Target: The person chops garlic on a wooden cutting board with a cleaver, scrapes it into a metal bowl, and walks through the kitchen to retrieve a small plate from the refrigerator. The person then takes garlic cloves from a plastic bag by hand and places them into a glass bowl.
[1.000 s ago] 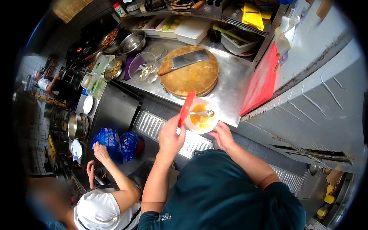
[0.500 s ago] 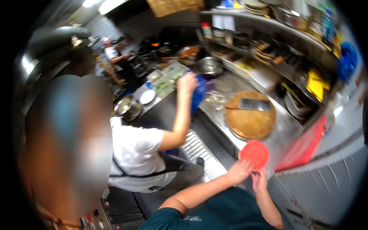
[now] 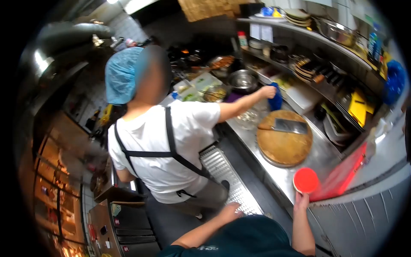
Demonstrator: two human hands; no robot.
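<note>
My right hand [image 3: 301, 200] grips a small round tub with a red lid [image 3: 306, 180] from below, beside the front edge of the steel counter [image 3: 280, 173]. A little of the tub's pale side shows under the lid. My left hand [image 3: 230, 212] is by my body, apart from the tub. Its fingers look loosely apart, though slightly blurred, and I see nothing in them. Beyond the tub, a round wooden chopping board [image 3: 282, 147] lies on the counter with a cleaver [image 3: 290, 126] flat on top.
A co-worker in a white shirt [image 3: 188, 124] stands at my left, one arm stretched over the counter with a blue cloth-like thing [image 3: 275, 97]. A metal bowl [image 3: 242, 80] and food containers [image 3: 205, 81] stand further back. Shelves [image 3: 308, 34] with plates line the right.
My left hand has come off the red-lidded tub and moved left toward my body. The tub shifted right in my right hand. The co-worker's arm and blue thing moved right over the counter.
</note>
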